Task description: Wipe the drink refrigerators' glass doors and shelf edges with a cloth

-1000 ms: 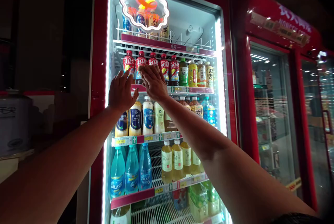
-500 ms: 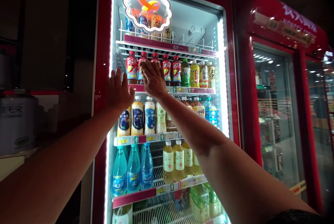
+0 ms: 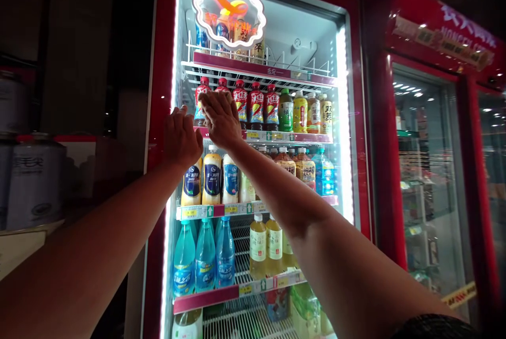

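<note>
A red drinks cooler [image 3: 158, 117] with a lit glass door [image 3: 300, 49] stands in front of me. My left hand [image 3: 181, 137] is at the door's left edge, by the bright light strip, with its fingers bent onto that edge. My right hand [image 3: 218, 117] lies flat with fingers stretched out, in front of the red-labelled bottles [image 3: 256, 104] on the second shelf. Below my hands stand cream-coloured bottles with blue labels [image 3: 212, 178]. Whether the door is open or closed, I cannot tell.
Lower shelves hold blue bottles [image 3: 205, 254] and yellow tea bottles [image 3: 258, 244]. A glowing sign [image 3: 229, 12] hangs at the top. A second red cooler [image 3: 430, 170] stands to the right. Grey metal drums [image 3: 33, 181] sit on a ledge at the left.
Both hands have slid left across the cooler front. The left hand's fingers, stretched out before, are now bent at the door's edge. The view has shifted slightly left.
</note>
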Motion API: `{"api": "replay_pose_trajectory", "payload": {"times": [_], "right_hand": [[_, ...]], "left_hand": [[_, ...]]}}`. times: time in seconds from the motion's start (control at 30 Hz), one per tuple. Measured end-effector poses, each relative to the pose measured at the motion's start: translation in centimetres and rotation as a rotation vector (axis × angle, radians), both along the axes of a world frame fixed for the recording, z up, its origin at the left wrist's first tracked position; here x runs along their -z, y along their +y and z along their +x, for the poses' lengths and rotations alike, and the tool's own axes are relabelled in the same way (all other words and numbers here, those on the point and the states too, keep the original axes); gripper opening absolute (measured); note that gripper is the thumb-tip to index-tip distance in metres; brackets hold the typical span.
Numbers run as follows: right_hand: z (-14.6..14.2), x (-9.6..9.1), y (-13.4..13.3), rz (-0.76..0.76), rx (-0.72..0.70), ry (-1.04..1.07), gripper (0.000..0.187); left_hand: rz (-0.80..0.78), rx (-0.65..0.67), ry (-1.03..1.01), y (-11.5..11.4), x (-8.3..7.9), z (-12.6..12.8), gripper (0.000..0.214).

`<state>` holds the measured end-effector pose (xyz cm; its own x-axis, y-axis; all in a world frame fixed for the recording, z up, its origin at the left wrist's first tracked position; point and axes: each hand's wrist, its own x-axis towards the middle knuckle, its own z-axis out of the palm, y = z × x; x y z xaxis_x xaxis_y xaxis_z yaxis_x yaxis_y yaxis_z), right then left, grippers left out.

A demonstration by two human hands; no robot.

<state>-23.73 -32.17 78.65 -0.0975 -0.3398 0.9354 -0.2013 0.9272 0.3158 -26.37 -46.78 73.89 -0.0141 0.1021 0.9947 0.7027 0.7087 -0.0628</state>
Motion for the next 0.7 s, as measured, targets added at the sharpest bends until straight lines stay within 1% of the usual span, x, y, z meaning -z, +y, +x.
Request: {"api": "replay_pose_trajectory", "payload": {"times": [0.07, 0.13, 0.3, 0.37, 0.43, 0.5, 0.63, 0.7], "right_hand": [[0.2, 0.4, -0.3, 0.089, 0.006, -0.034, 0.053], [0.3, 0.5, -0.4, 0.124, 0.007, -0.047, 0.052], [-0.5, -0.3, -1.1, -0.013, 0.001, 0.014, 0.054], [-0.5, -0.3, -1.3, 0.017, 0.016, 0.009, 0.055], [-0.3, -0.2, -1.2, 0.096, 0.03, -0.018, 0.055], [-0.1, -0.3, -1.1, 0.141, 0.04, -0.032, 0.055], [-0.4, -0.9, -1.6, 0.084, 0.081, -0.007, 0.057], [-0.4, -1.0, -1.8, 0.097, 0.093, -0.002, 0.057]], "left_hand": [[0.008, -0.001, 0.021, -0.1, 0.1, -0.3, 0.047], [0.008, -0.003, 0.042, -0.2, 0.2, -0.6, 0.046], [0.008, -0.01, 0.089, -0.3, 0.3, -0.8, 0.043], [0.015, -0.003, 0.079, -0.3, 0.3, -0.6, 0.045], [0.022, 0.001, 0.075, -0.3, 0.3, -0.4, 0.048], [0.047, -0.007, 0.078, -0.2, 0.4, -0.2, 0.05], [0.118, -0.053, 0.046, 0.0, 0.6, 0.4, 0.051], [0.129, -0.072, 0.03, 0.1, 0.8, 0.6, 0.053]]}}
